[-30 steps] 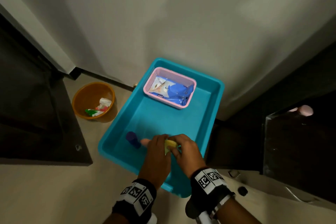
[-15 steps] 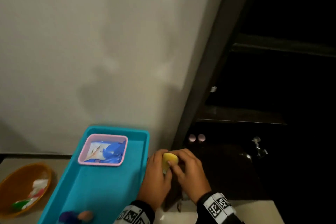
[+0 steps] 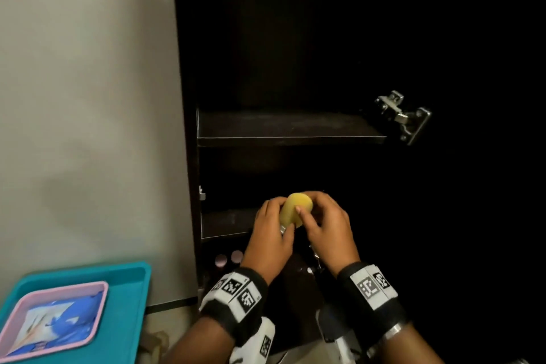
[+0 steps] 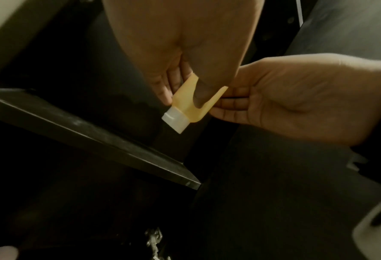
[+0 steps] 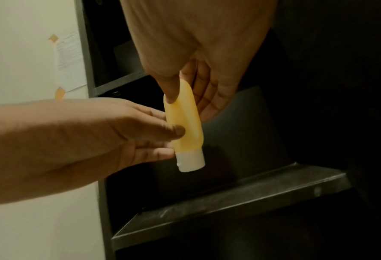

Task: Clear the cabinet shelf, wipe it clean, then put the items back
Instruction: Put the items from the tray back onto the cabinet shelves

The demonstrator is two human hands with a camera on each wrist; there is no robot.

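A small yellow tube with a white cap (image 3: 295,210) (image 4: 190,101) (image 5: 185,126) hangs cap-down between both hands, in front of the open dark cabinet. My left hand (image 3: 273,233) (image 5: 109,140) pinches its lower body from the left. My right hand (image 3: 325,227) (image 4: 274,98) pinches its upper end between thumb and fingers. The tube is just above a dark cabinet shelf (image 3: 227,223) (image 4: 96,133) (image 5: 240,197). Another bare shelf (image 3: 289,127) sits higher up.
A teal tray (image 3: 130,304) lies on the floor at lower left, holding a pink basket (image 3: 100,310) with a blue-and-white packet (image 3: 59,322). A metal door hinge (image 3: 404,115) juts out at the right. Two pink caps (image 3: 229,258) show low in the cabinet. A pale wall stands left.
Both hands lifted the yellow tube out of the teal tray and carried it right and up to the cabinet's lower shelf. The view turned from the floor to the cabinet.
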